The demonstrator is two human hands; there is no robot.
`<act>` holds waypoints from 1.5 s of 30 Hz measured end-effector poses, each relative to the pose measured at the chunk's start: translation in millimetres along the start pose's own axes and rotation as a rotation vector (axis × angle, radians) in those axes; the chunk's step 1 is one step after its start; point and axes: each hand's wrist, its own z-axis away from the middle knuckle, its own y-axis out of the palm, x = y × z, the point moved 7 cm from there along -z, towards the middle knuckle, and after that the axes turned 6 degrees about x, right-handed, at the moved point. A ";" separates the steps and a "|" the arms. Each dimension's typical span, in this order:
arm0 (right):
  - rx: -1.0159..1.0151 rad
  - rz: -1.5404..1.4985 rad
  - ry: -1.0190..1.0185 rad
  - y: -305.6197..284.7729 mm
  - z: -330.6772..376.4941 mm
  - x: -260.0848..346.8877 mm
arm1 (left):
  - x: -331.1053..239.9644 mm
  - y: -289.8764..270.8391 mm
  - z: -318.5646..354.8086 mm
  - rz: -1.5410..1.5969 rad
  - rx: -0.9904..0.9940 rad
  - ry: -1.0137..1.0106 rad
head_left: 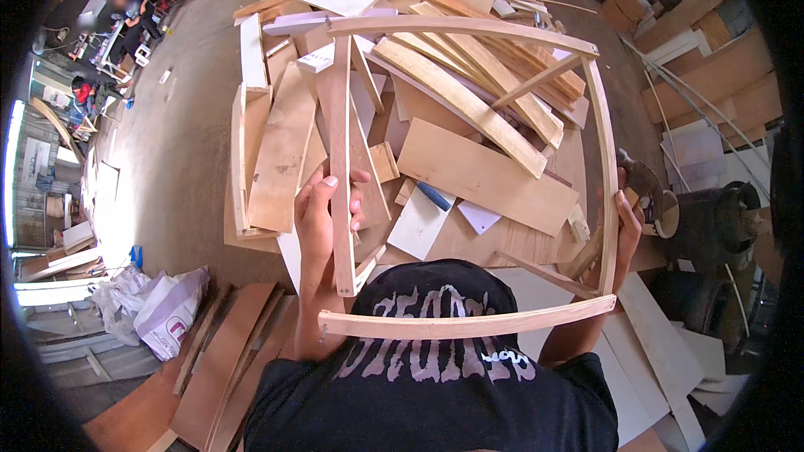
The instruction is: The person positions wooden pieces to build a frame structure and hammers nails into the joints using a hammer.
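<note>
A light wooden frame (605, 142) of narrow strips, joined at the corners, is held up before me. My left hand (318, 209) is closed round its left upright, thumb on the near side and fingertips showing on the right. On the other side my right hand (628, 222) grips the right upright from outside, its fingers partly hidden behind the wood. Just beyond that hand shows a dark curved metal head, like a hammer's (641, 176); whether I hold it too is unclear. Short crosspieces join the frame at top right (538, 81) and bottom right (544, 274).
Behind the frame lies a heap of boards (486, 176) and strips, with a blue-handled tool (433, 196) among them. Long planks (222, 360) and a white plastic bag (172, 310) are at left. Black drums (712, 218) stand right. A person (134, 17) is far left.
</note>
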 end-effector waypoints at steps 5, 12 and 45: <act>-0.090 -0.105 -0.015 14.7 11.2 11.3 | -2.8 5.6 -1.5 -0.014 0.068 0.006; -0.109 0.007 0.001 18.0 12.4 0.3 | -18.1 -8.5 -24.7 -0.019 0.193 0.143; -0.030 0.123 -0.050 3.5 -5.3 -6.9 | -7.8 -15.8 -42.1 -0.060 0.232 -0.034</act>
